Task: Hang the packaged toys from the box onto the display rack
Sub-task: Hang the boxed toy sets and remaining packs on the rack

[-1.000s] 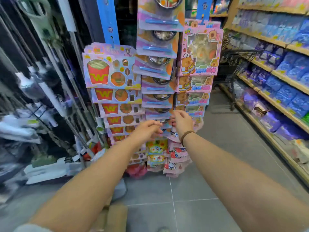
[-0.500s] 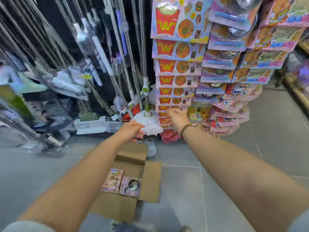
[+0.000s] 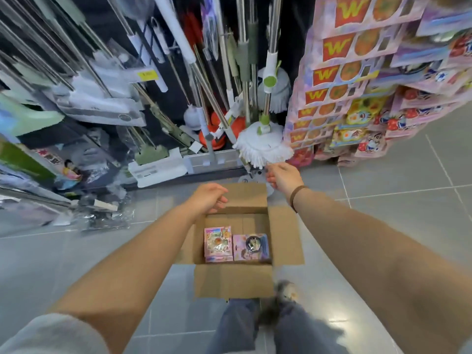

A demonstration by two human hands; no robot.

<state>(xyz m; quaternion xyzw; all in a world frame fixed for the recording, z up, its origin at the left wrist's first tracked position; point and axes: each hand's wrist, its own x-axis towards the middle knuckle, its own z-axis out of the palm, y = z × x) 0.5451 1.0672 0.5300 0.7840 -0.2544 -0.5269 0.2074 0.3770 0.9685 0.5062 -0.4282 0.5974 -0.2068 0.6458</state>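
Observation:
An open cardboard box [image 3: 284,233] sits on the floor in front of my legs. Two packaged toys lie in it: a pink pack with food pieces [image 3: 217,244] and a pink pack with a dark round pan [image 3: 251,247]. My left hand [image 3: 208,199] hovers over the box's far left flap, fingers loosely curled, holding nothing. My right hand [image 3: 282,176] is above the box's far right corner, just below a white mop head [image 3: 263,146], also holding nothing. The display rack [image 3: 357,80] with hanging toy packs fills the upper right.
Mops and brooms with metal handles [image 3: 204,72] lean in a dark rack at the back left and centre. Packaged cleaning goods [image 3: 99,103] hang at the left. Grey floor tiles [image 3: 408,205] lie open to the right of the box.
The view has tilted down from the rack to the box. Both hands have left the hanging packs and come down over the box's far edge, holding nothing.

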